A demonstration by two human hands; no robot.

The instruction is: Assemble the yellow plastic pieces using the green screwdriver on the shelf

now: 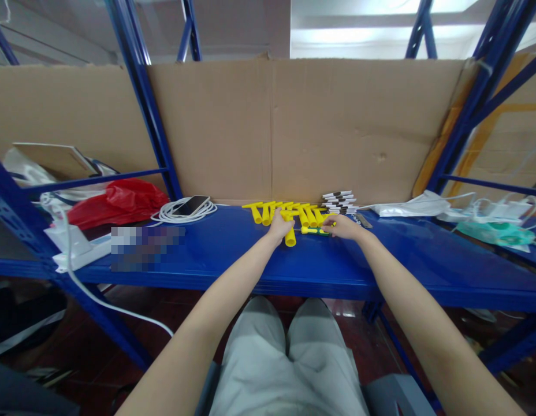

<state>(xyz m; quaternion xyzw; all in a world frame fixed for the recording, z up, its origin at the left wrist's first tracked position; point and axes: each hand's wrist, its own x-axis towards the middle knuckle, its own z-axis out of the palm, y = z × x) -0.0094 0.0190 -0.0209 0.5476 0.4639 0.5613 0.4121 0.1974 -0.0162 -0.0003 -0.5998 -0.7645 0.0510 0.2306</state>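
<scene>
My left hand (278, 226) is closed on a yellow T-shaped plastic piece (290, 237), whose round, tube-like end points toward me. In my right hand (342, 227) is the green end of a yellow-and-green screwdriver (312, 230). Its thin shaft points left at the yellow piece; whether the tip touches it, I cannot tell. Just behind both hands lies a row of similar yellow T-shaped pieces (266, 215). Black-and-white sticks, perhaps markers (338, 199), are stacked to the right of that row.
On the blue shelf (233, 254), a phone (192, 205) rests on a coiled white cable (164, 215). A red bag (121, 199) and a white power strip (84, 251) are at left. White packaging (410, 205) and a green-tinted bag (493, 231) lie right. Cardboard (315, 127) stands behind.
</scene>
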